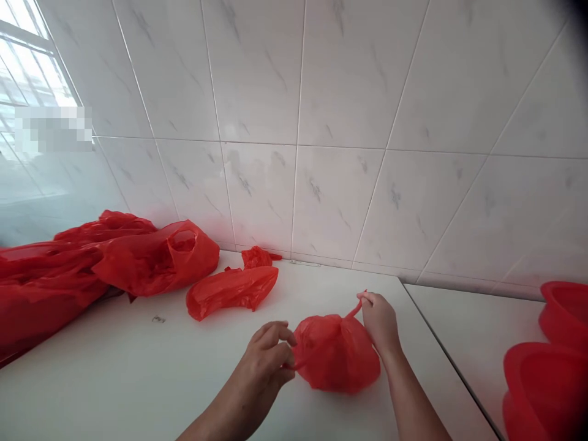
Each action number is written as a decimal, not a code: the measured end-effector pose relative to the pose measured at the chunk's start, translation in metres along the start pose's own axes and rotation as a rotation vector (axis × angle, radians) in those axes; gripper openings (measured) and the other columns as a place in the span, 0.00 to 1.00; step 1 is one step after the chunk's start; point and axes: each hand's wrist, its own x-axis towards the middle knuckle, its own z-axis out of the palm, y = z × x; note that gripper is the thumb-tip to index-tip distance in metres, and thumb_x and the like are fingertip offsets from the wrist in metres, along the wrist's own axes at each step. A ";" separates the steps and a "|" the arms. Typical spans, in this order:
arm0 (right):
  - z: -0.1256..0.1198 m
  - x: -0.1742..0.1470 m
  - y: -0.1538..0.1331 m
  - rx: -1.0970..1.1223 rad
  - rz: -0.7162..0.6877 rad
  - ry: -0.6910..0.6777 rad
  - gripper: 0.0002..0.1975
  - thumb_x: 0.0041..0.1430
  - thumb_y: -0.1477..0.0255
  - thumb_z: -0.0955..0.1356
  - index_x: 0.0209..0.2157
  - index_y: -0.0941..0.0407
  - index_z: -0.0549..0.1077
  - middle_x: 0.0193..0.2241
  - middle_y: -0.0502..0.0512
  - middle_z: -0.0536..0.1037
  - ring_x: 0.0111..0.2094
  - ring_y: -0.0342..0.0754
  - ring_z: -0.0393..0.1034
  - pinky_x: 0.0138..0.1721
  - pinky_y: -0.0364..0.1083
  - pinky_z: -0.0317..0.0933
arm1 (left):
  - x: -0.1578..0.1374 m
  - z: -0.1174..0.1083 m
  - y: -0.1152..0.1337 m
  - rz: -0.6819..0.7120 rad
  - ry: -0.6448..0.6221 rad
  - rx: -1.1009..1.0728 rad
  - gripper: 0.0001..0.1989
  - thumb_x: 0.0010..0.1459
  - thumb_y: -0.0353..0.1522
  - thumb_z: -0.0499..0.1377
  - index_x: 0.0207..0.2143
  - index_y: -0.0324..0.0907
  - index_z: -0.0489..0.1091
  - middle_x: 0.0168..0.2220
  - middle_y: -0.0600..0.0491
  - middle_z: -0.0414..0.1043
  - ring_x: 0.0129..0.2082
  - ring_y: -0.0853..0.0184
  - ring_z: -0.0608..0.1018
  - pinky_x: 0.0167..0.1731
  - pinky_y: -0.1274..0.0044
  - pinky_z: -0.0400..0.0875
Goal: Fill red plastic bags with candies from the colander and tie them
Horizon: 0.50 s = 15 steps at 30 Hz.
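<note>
White tiles back the surface [138, 367], where a small red bag [337, 355] sits between both hands. Left hand [266, 361] and right hand [379, 318] have fingers pinched on its handles; a hard pull could tear the thin plastic.

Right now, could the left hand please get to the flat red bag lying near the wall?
Probably yes: the left hand pinches the small filled bag, but bare counter lies between it and the flat red bag, with nothing in between. It would have to let go first.

Both hands [321, 340] on red bag [337, 355]
</note>
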 end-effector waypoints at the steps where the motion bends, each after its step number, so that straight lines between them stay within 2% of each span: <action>1: 0.003 0.004 0.013 0.018 0.029 -0.041 0.12 0.47 0.67 0.62 0.28 0.57 0.75 0.36 0.59 0.76 0.42 0.55 0.68 0.46 0.52 0.59 | -0.008 -0.001 -0.003 -0.028 -0.033 -0.019 0.12 0.51 0.18 0.50 0.27 0.43 0.60 0.41 0.52 0.68 0.52 0.63 0.66 0.50 0.70 0.64; 4: 0.007 0.011 0.044 0.093 0.095 -0.132 0.15 0.46 0.63 0.64 0.31 0.56 0.76 0.27 0.54 0.75 0.29 0.50 0.68 0.32 0.48 0.64 | -0.025 -0.004 -0.010 -0.126 -0.082 -0.154 0.07 0.53 0.23 0.54 0.26 0.43 0.62 0.40 0.51 0.69 0.48 0.63 0.70 0.46 0.73 0.66; 6: 0.003 0.012 0.059 0.139 0.140 -0.085 0.21 0.49 0.58 0.64 0.40 0.57 0.74 0.25 0.52 0.73 0.25 0.47 0.66 0.27 0.45 0.63 | -0.029 -0.006 -0.012 -0.160 -0.067 -0.267 0.02 0.56 0.31 0.56 0.29 0.44 0.66 0.44 0.50 0.69 0.46 0.62 0.71 0.44 0.74 0.68; 9: -0.005 0.013 0.072 0.196 0.187 0.023 0.28 0.52 0.54 0.62 0.46 0.60 0.69 0.26 0.52 0.71 0.26 0.46 0.65 0.26 0.44 0.63 | -0.018 -0.006 -0.008 -0.156 0.016 -0.333 0.08 0.59 0.38 0.53 0.38 0.46 0.68 0.45 0.48 0.69 0.44 0.62 0.72 0.45 0.71 0.68; 12: -0.008 0.012 0.075 0.234 0.181 0.016 0.27 0.52 0.52 0.63 0.43 0.59 0.71 0.27 0.51 0.71 0.27 0.45 0.66 0.27 0.43 0.63 | 0.008 0.007 0.001 -0.177 0.093 -0.240 0.09 0.57 0.35 0.56 0.41 0.47 0.69 0.48 0.47 0.68 0.48 0.60 0.71 0.50 0.68 0.66; 14: -0.007 0.011 0.074 0.234 0.171 -0.011 0.25 0.50 0.52 0.65 0.39 0.58 0.73 0.25 0.51 0.71 0.27 0.46 0.66 0.27 0.43 0.63 | 0.024 0.025 0.005 -0.154 0.080 -0.125 0.18 0.52 0.33 0.62 0.46 0.48 0.69 0.56 0.46 0.62 0.55 0.56 0.66 0.53 0.63 0.63; 15: -0.006 0.011 0.073 0.231 0.167 -0.023 0.24 0.49 0.52 0.65 0.37 0.58 0.73 0.25 0.51 0.71 0.27 0.46 0.66 0.27 0.43 0.63 | 0.031 0.036 0.006 -0.121 0.043 -0.056 0.27 0.47 0.34 0.65 0.52 0.49 0.66 0.60 0.44 0.57 0.59 0.52 0.61 0.55 0.60 0.61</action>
